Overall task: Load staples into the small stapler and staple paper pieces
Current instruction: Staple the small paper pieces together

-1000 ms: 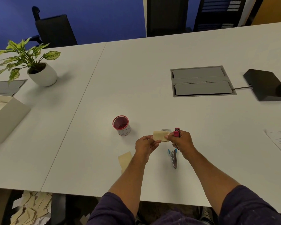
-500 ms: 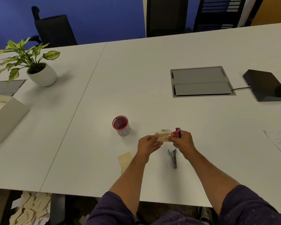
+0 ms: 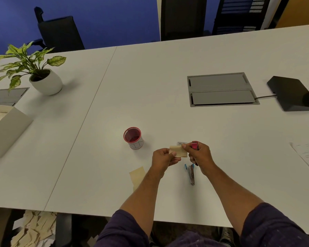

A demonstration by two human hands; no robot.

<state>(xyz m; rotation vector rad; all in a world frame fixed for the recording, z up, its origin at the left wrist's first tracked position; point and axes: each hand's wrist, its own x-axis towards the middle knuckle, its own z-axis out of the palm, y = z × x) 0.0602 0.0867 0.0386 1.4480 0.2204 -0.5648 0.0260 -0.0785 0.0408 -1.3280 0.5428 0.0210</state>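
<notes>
Left hand [image 3: 163, 157] fingers pinch paper piece [image 3: 177, 151]; right hand [image 3: 200, 153] fingers clamped round pink stapler [image 3: 194, 145].

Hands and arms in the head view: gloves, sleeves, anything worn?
No gloves: the left hand and right hand are bare, with no watch, ring or band visible. Forearms are bare too. Dark purple sleeves with faint pale specks are pushed up to about the elbows.

Ahead of your hands the table [image 3: 168, 90] lies open up to the grey hatch [image 3: 221, 89]. The cup [image 3: 133, 138] stands to the left near your left hand [image 3: 163, 160]. Just under your right hand [image 3: 200, 155] lies a staple remover [image 3: 191, 173]; paper [image 3: 137, 176] lies beside your left forearm.
</notes>
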